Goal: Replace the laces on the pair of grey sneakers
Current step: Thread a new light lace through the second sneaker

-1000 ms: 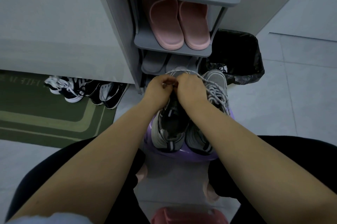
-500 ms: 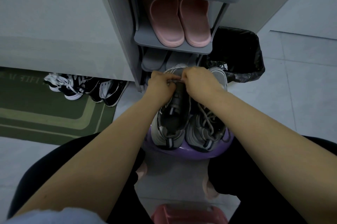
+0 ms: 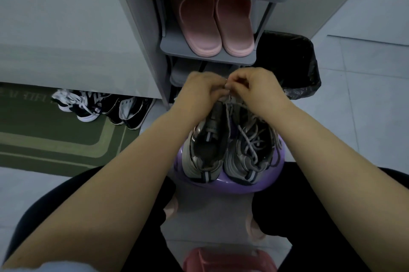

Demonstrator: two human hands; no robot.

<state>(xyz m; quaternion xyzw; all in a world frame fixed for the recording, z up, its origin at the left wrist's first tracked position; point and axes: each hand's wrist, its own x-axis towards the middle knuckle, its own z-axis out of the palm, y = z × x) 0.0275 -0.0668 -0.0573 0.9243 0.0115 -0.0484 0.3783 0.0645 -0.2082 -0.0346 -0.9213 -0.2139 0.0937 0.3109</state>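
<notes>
Head view, looking down. A round purple plastic stool (image 3: 243, 187) sits on the pale tiled floor between the person's black-trousered knees, and it carries the pair of grey mesh sneakers side by side, toes pointing away from the person. The left grey sneaker (image 3: 208, 145) on the stool's left half has bare eyelets and an open tongue. The right grey sneaker (image 3: 252, 150) on the stool's right half has a loose grey lace (image 3: 250, 139) heaped over its top in tangled loops. Both hands meet above the far edge of the stool, over the toe ends. The left hand (image 3: 199, 90) has its fingers curled in, tips pressed to the lace where strands rise from the shoes. The right hand (image 3: 256, 88) has thumb and forefinger pinched on the same lace, knuckles up. Which eyelet the lace enters is hidden under the fingers. Just beyond the stool stands a grey plastic shoe rack (image 3: 208, 59), with a pair of pink rubber slippers (image 3: 214, 26) on its shelf. Beyond the stool to the right is a bin lined with a black bag (image 3: 294, 61). Well to the left of the stool lie black-and-white lace-up sneakers (image 3: 99, 105), beside a green floor mat (image 3: 44, 134).
</notes>
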